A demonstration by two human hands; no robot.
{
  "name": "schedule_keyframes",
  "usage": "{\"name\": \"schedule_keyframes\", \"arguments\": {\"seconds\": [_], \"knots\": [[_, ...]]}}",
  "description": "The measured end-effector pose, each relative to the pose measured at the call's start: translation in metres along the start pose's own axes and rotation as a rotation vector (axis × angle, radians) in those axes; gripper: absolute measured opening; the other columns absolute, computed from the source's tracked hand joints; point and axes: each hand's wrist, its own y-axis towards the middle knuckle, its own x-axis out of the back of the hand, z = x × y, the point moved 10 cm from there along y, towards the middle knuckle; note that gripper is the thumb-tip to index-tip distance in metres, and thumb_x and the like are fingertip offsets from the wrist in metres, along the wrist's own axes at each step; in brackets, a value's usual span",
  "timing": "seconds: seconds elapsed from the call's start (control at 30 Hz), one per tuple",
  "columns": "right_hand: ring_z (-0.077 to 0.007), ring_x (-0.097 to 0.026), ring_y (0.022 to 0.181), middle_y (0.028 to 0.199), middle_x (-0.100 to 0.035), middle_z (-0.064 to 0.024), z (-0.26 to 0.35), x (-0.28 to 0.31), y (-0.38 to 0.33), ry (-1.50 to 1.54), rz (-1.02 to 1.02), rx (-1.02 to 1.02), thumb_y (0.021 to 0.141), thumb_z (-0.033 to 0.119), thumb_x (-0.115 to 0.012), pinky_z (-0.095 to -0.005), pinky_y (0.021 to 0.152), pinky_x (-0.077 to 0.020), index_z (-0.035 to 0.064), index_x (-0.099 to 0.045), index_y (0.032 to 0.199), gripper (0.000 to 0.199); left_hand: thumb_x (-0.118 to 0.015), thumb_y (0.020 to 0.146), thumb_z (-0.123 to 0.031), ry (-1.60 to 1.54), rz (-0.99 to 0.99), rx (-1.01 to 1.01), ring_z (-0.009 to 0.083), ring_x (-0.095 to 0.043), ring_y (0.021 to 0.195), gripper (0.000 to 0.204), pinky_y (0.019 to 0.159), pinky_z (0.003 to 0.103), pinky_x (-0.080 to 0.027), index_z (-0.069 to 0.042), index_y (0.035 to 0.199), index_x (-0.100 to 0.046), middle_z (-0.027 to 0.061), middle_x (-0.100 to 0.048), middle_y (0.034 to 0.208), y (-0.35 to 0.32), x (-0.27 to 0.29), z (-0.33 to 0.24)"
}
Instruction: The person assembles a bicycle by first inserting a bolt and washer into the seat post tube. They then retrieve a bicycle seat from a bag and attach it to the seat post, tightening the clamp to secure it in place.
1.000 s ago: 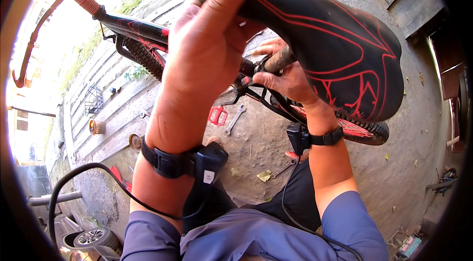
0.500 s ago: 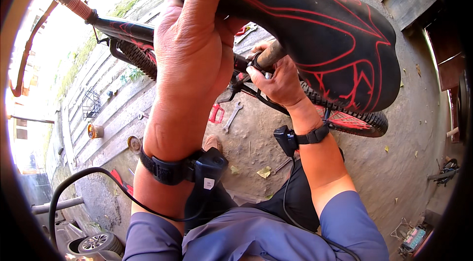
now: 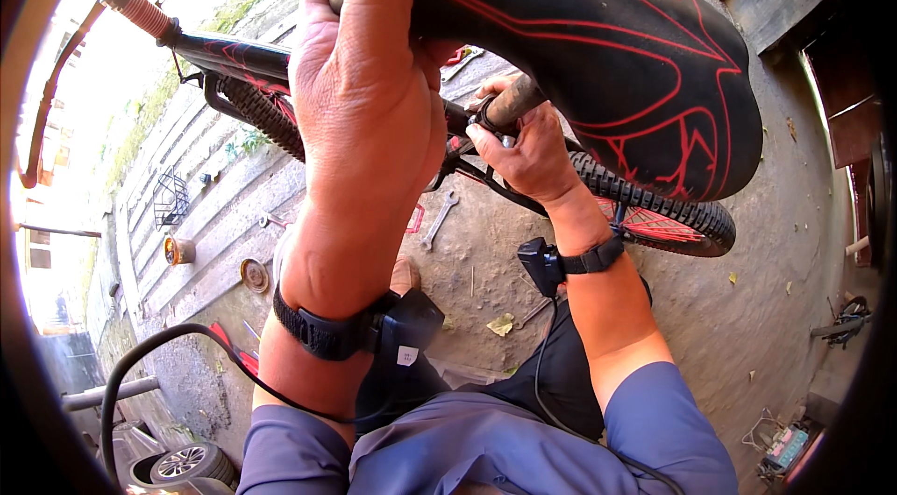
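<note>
My left hand (image 3: 364, 93) is wrapped round the nose of a black bicycle saddle (image 3: 598, 47) with red line patterns. The saddle sits on a worn seat post (image 3: 514, 105), which runs down into the bicycle frame. My right hand (image 3: 537, 159) is closed at the seat clamp (image 3: 483, 114), thumb on the near side and fingers on the far side. A small shiny metal part shows beside that thumb. Part of the frame is hidden behind my left hand and forearm. The rear wheel (image 3: 659, 222) has red spokes and a knobby tyre.
On the ground lie a wrench (image 3: 439, 219), a dry leaf (image 3: 501, 324) and a round tin lid (image 3: 254, 275). An open can (image 3: 179, 250) and a wire basket (image 3: 171, 196) are at the left. The handlebar grip (image 3: 135, 5) sticks out at upper left. A cable (image 3: 140, 336) loops by my left arm.
My left hand and the saddle nose have shifted slightly left, and the saddle's wide rear end has risen a little in the picture. My right hand stays at the clamp.
</note>
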Motion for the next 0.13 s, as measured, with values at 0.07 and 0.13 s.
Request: {"name": "schedule_keyframes", "arguments": {"seconds": [0.07,0.13], "knots": [[-0.0087,-0.054,0.083,0.094,-0.055,-0.0043,-0.005,0.001,0.001,0.062,-0.006,-0.038,0.078,0.002,-0.068,-0.0242,0.073,-0.0493,0.0024,-0.053,0.106,0.032,-0.058,0.094,-0.022,0.018,-0.153,0.045,0.019,-0.067,0.081,0.02,0.075,0.034,-0.053,-0.003,0.1,-0.062,0.0073,-0.068,0.087,0.007,0.031,0.01],[-0.0089,-0.055,0.084,0.095,-0.055,-0.004,-0.004,0.001,0.002,0.101,-0.01,-0.05,0.078,0.003,-0.068,-0.0244,0.074,-0.0493,0.0029,-0.053,0.106,0.032,-0.06,0.093,-0.025,0.063,-0.26,0.067,0.019,-0.067,0.081,0.023,0.075,0.034,-0.054,-0.003,0.1,-0.062,0.0078,-0.068,0.089,0.009,0.048,0.013]]}}
